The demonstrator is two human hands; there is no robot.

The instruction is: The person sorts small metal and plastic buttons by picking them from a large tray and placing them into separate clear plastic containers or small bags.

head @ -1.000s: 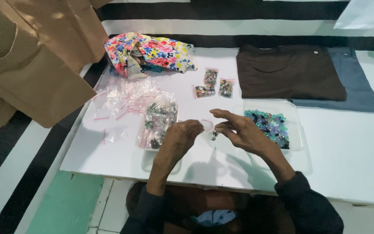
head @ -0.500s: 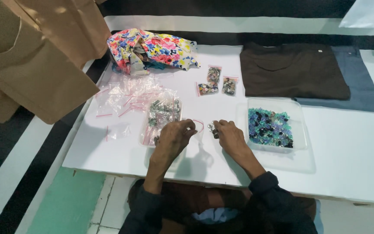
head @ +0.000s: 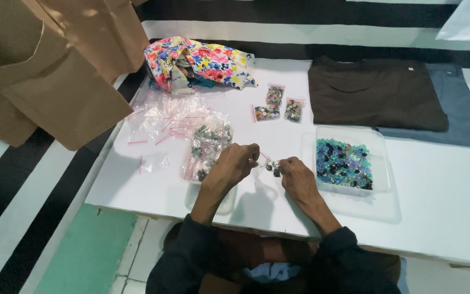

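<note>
My left hand (head: 236, 163) and my right hand (head: 295, 175) meet over the white table (head: 441, 190), each pinching an end of a small clear bag (head: 270, 165) with dark beads in it. Just left of my left hand stands a clear tray (head: 206, 148) of filled little bags. To the right of my right hand is a clear tray (head: 379, 149) of loose blue, green and dark beads.
A heap of empty small zip bags (head: 164, 122) lies at the left. Three filled bead bags (head: 277, 103) lie further back. A flowered cloth (head: 199, 62), a brown shirt (head: 373, 92) and a grey-blue garment (head: 461, 117) lie at the back. A tan garment (head: 44, 71) hangs at upper left.
Both hands drew closer together and nearer my body, my right hand coming away from the bead tray. The small bag stays between them.
</note>
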